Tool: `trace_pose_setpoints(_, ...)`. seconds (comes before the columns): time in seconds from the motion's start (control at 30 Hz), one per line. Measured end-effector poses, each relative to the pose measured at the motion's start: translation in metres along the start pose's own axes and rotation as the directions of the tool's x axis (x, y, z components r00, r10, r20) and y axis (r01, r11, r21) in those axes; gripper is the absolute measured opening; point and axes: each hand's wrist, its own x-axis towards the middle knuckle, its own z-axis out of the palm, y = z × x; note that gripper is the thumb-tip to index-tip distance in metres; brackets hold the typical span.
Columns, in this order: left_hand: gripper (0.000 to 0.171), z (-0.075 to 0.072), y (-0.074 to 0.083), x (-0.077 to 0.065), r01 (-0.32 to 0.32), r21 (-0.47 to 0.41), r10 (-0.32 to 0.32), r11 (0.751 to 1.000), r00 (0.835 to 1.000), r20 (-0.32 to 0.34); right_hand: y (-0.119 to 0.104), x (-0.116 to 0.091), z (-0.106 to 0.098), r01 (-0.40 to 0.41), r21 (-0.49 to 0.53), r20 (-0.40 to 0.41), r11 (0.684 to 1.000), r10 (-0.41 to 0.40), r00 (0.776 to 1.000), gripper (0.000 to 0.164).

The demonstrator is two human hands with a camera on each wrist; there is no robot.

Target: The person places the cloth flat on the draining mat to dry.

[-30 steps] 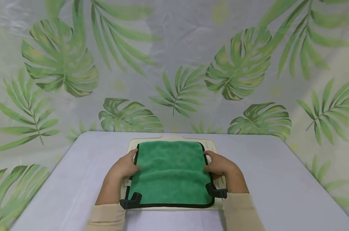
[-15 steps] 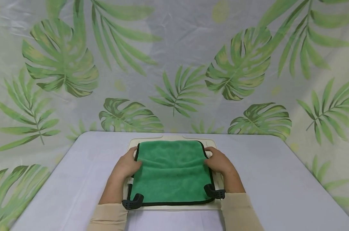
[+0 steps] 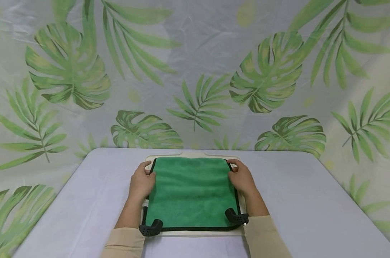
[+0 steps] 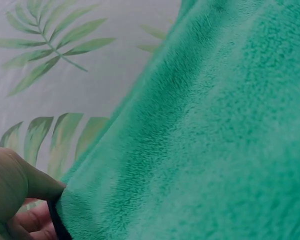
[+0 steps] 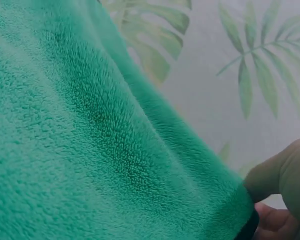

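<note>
A green plush cloth (image 3: 191, 195) with black edging lies spread over a cream board (image 3: 195, 233), hiding most of it. My left hand (image 3: 142, 182) pinches the cloth's left edge, thumb on top and fingers beneath. On the opposite edge, my right hand (image 3: 242, 178) pinches the cloth the same way. In the left wrist view the thumb (image 4: 42, 184) presses the green pile beside the dark border. The right wrist view has the other thumb (image 5: 264, 177) on the cloth's corner-like edge. A white tag (image 3: 145, 203) shows on the left border.
The board lies on a table with a pale cover (image 3: 311, 200). Behind it hangs a leaf-patterned sheet (image 3: 208, 43). Black wrist mounts (image 3: 151, 228) sit at both cuffs, over the lower part of the cloth.
Both hands have slid farther up the cloth's side edges, away from the body. The fold across the middle of the cloth has flattened out.
</note>
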Motion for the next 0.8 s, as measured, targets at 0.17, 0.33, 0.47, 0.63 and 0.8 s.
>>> trace_pose_setpoints(0.17, 0.05, 0.001, 0.0, 0.002, 0.013, -0.01, -0.013, 1.0, 1.0, -0.004, 0.0, 0.002, 0.0, -0.007, 0.009, -0.017, 1.0, 0.007, 1.0, 0.049)
trace_pose_setpoints(0.33, 0.053, 0.003, 0.001, 0.003, 0.004, -0.026, -0.003, 1.0, 0.999, 0.044, -0.001, 0.003, 0.002, 0.008, 0.028, -0.004, 1.0, -0.008, 1.0, 0.043)
trace_pose_setpoints(0.47, 0.057, 0.0, 0.002, 0.006, 0.006, -0.042, -0.003, 0.999, 0.997, 0.082, -0.003, 0.006, 0.003, 0.041, 0.068, 0.008, 0.997, -0.041, 0.999, 0.041)
trace_pose_setpoints(0.63, 0.059, -0.005, 0.0, 0.011, 0.031, -0.048, -0.025, 0.998, 0.993, 0.114, -0.004, 0.015, 0.003, 0.024, 0.102, 0.055, 0.994, -0.03, 0.998, 0.042)
trace_pose_setpoints(0.8, 0.055, -0.006, -0.001, 0.023, 0.014, -0.099, 0.003, 0.995, 0.985, 0.173, -0.006, 0.029, 0.002, 0.01, 0.105, 0.101, 0.994, -0.021, 0.995, 0.043)
